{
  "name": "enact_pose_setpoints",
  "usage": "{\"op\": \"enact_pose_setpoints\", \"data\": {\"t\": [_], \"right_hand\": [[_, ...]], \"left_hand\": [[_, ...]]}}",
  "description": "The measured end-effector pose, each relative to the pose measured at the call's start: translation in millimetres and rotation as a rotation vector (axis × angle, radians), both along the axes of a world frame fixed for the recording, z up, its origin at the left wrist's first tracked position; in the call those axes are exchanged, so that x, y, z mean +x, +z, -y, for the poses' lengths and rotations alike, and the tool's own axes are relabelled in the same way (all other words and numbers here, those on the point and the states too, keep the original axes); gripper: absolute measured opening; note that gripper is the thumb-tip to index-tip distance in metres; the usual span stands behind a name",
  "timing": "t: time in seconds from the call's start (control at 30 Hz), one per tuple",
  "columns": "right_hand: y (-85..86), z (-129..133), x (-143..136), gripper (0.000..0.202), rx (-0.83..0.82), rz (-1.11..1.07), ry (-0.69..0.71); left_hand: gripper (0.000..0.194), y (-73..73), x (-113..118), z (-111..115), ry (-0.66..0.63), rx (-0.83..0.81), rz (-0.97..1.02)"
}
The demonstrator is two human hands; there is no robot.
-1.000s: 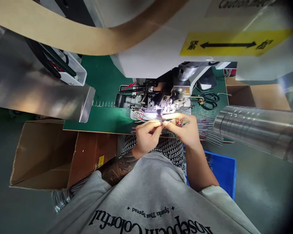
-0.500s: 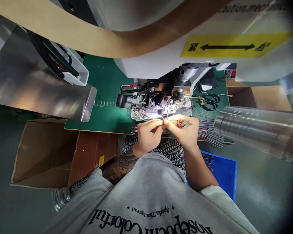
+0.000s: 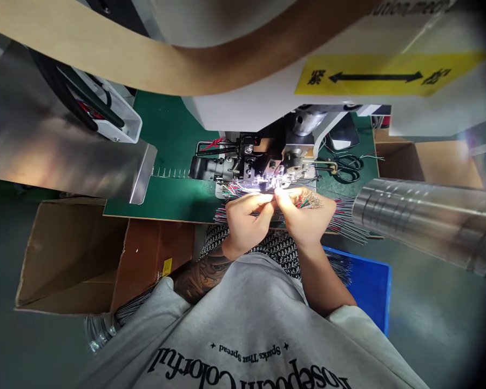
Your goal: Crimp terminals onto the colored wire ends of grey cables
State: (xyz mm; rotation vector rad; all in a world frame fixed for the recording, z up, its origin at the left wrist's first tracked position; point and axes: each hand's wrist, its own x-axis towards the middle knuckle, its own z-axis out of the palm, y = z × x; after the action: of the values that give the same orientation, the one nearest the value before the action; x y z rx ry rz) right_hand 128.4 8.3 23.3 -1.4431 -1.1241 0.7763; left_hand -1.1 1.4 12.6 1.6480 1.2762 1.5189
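Note:
Close under the lit head of the crimping machine (image 3: pixel 277 175), both my hands work fingertip to fingertip. My left hand (image 3: pixel 247 221) is closed in a pinch; what lies between thumb and forefinger is too small to make out. Stripped red, green and white ends of a bundle of wires (image 3: pixel 308 201) stick out over my right hand (image 3: pixel 310 224), which is closed round them. Its thumb and forefinger reach up to the bright working point. More coloured wires (image 3: pixel 235 189) lie on the machine's plate just beyond my left hand. Grey cables (image 3: pixel 350 221) spread along the table edge at right.
A strip of terminals (image 3: pixel 172 173) runs from the metal guide (image 3: pixel 143 173) across the green table (image 3: pixel 166 202). Scissors (image 3: pixel 346 170) lie right of the machine. A metal cylinder (image 3: pixel 421 221) juts in at right. Below are a cardboard box (image 3: pixel 73 254) and a blue bin (image 3: pixel 372 292).
My right thumb and forefinger have moved up toward the machine's working point, slightly away from my left fingertips. My left hand stays almost in place. The whole view has shifted slightly.

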Motion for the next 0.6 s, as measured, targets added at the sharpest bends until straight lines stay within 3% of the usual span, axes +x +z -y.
{"op": "enact_pose_setpoints", "data": {"t": [0.17,0.4,0.6], "right_hand": [[0.7,-0.9,-0.2,0.041,-0.038,-0.041,0.085],[-4.8,-2.6,1.5,0.040,-0.028,0.020,0.048],[-6.4,-3.1,1.2,0.040,-0.019,0.027,0.016]], "left_hand": [[0.015,-1.1,1.6,-0.8,0.034,-0.017,0.024],[0.014,-5.4,3.7,-0.9,0.037,-0.080,0.070],[0.012,-6.4,4.1,-1.9,0.059,-0.036,0.055]]}}
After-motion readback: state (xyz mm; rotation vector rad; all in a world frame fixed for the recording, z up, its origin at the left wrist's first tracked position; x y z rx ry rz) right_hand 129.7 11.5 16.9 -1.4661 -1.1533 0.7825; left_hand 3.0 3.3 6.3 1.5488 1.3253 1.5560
